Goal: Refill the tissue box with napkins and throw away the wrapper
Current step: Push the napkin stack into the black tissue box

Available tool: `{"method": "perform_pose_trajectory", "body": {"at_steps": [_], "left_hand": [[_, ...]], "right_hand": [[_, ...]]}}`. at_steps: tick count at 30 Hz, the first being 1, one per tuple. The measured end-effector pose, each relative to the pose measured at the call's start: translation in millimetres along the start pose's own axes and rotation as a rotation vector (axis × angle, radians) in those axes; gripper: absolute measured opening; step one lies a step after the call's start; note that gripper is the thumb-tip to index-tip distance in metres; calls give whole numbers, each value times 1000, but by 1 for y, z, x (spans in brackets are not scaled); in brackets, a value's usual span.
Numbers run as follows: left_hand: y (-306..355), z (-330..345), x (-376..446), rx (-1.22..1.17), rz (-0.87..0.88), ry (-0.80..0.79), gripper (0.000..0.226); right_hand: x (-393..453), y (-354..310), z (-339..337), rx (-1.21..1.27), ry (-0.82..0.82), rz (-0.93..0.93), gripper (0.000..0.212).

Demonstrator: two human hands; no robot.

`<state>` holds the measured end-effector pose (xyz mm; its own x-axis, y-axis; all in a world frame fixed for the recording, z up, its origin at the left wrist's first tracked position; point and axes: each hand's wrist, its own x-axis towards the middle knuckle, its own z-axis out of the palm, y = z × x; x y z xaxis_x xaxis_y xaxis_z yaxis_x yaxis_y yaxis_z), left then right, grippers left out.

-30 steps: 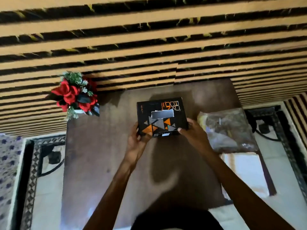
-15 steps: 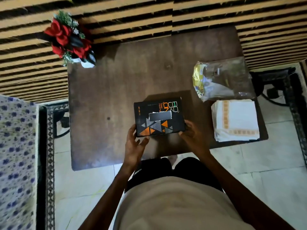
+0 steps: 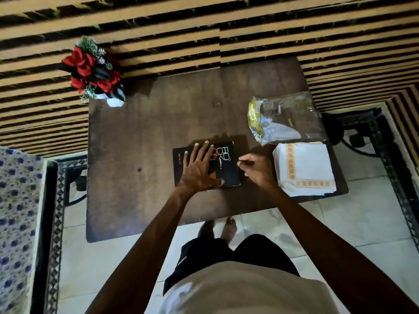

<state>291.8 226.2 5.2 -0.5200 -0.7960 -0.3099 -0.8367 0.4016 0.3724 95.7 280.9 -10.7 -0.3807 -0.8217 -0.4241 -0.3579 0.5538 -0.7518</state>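
On the table (image 3: 136, 132), my left hand (image 3: 199, 168) lies flat, fingers spread, on the tissue box (image 3: 226, 168); right hand (image 3: 256, 166) curled beside it, grasping nothing I can see.

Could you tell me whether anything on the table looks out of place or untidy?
Only the crumpled wrapper, lying loose behind the napkin stack near the table's right edge. The tissue box lies flat.

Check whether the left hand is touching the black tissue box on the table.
Touching. The head view shows the left hand pressed flat on top of the tissue box, fingers spread across its lid, with no gap visible.
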Motion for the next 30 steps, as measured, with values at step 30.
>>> {"method": "perform_pose_trajectory", "body": {"at_steps": [30], "left_hand": [[-9,17,1,-43,16,7,120]], "right_hand": [[2,-6,-8,375,-185,235,25]]}}
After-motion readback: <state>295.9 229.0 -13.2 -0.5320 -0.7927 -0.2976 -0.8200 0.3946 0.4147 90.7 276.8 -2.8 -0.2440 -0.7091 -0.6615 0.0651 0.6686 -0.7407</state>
